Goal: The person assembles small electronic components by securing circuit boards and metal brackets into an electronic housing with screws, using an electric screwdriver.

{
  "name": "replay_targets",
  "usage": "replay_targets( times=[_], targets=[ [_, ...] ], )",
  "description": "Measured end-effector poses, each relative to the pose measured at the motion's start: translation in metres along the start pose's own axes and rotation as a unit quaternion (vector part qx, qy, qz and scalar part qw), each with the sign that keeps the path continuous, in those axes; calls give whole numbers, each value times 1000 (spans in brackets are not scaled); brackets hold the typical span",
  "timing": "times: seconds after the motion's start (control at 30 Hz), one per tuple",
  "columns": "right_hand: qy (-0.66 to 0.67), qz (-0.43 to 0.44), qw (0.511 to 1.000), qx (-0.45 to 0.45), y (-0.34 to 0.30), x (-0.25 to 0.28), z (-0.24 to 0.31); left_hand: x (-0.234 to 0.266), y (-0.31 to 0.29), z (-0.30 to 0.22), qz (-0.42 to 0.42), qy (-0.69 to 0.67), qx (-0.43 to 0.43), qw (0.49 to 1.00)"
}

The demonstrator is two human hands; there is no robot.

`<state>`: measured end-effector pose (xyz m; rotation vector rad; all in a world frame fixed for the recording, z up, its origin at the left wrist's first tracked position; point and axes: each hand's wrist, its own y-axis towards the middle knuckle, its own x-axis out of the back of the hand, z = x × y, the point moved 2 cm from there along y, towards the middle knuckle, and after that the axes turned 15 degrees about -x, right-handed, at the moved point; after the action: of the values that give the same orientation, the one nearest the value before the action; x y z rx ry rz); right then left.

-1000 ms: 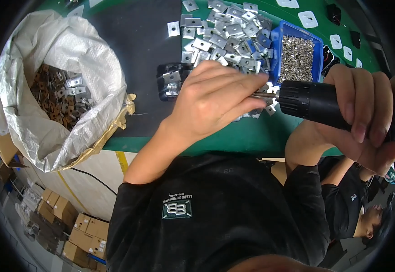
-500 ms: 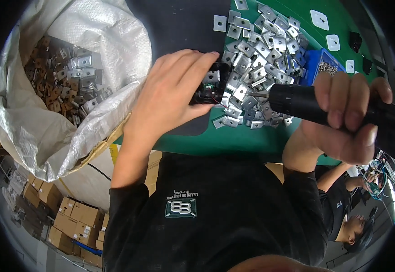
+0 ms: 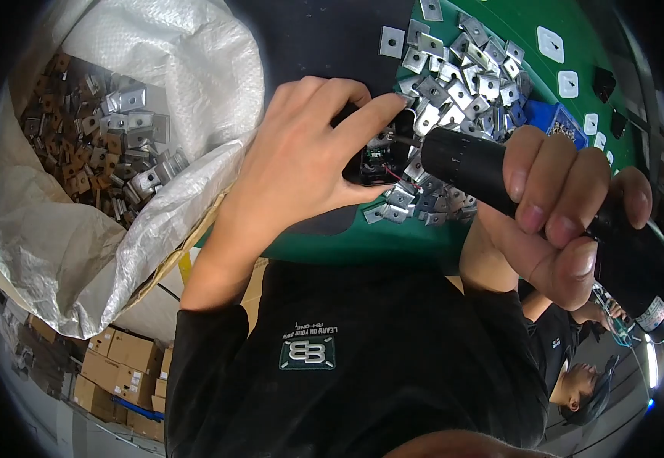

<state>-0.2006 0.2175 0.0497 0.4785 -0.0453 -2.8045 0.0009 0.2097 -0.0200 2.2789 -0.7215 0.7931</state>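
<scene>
Left hand (image 3: 305, 153) grips black housing (image 3: 368, 175), green circuit board (image 3: 378, 155) showing; right hand (image 3: 564, 210) holds black power screwdriver (image 3: 461, 162), bit (image 3: 406, 140) at the housing. Metal plates (image 3: 465, 88) heaped alongside; white sack (image 3: 194, 49) at person's left.

The person's T-shirt (image 3: 362, 412) is black, with short sleeves (image 3: 204, 340); on it are white lettering (image 3: 313, 333) and a dark-green rectangular patch (image 3: 308, 354).

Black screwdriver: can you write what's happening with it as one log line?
left hand holds black box; right hand grips black screwdriver, aimed at box; nearby: metal plates, white sack
</scene>
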Motion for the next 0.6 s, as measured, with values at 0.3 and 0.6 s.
replay_targets(
  times=[0.3,0.6],
  targets=[
    [-22,7,1000,-14,1,3,0,0,0,2,2,5,0,1000],
    [-45,89,995,31,6,-6,-8,2,2,1,13,3,21,1000]
  ],
)
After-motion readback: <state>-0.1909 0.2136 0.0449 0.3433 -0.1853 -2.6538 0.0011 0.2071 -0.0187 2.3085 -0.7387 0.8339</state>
